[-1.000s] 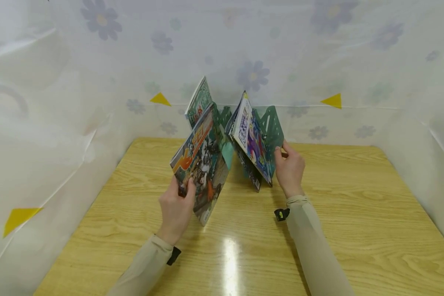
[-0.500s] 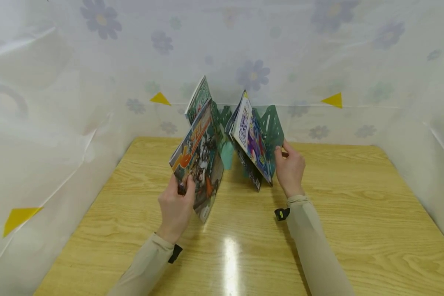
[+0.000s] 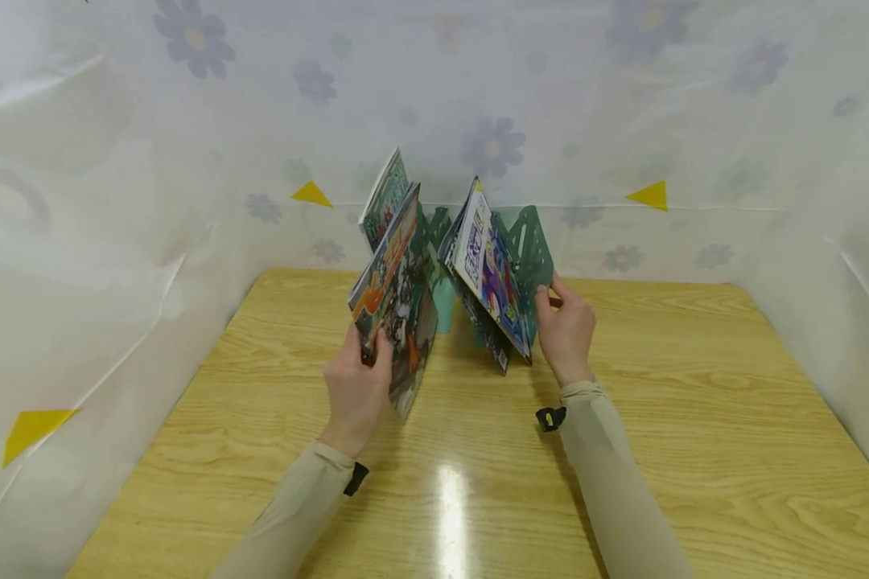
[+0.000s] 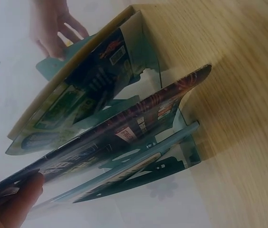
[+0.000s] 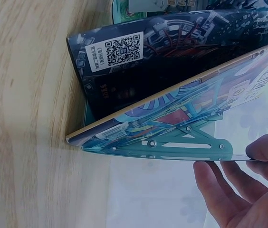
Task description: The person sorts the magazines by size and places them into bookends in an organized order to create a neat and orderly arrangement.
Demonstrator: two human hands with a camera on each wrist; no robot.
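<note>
My left hand (image 3: 355,394) grips a magazine (image 3: 401,322) with orange lettering by its near left edge, thumb on the cover. The magazine stands tilted at the left part of a green perforated book rack (image 3: 532,241); I cannot tell if it touches the rack's base. My right hand (image 3: 566,331) pinches the rack's right end panel between thumb and fingers. Just left of that panel leans a colourful book (image 3: 496,273), with a dark magazine (image 5: 138,61) beside it. Another greenish book (image 3: 387,197) stands upright behind the held one.
The rack stands on a wooden table (image 3: 659,466), near its back edge. Pale flowered sheeting (image 3: 420,72) rises behind and at both sides. Yellow triangles (image 3: 648,195) mark the sheeting. Both wrists wear black straps.
My left hand and its magazine have shifted right and slightly away from me, and the magazine is turned more edge-on. My right hand stays at the rack's panel.
</note>
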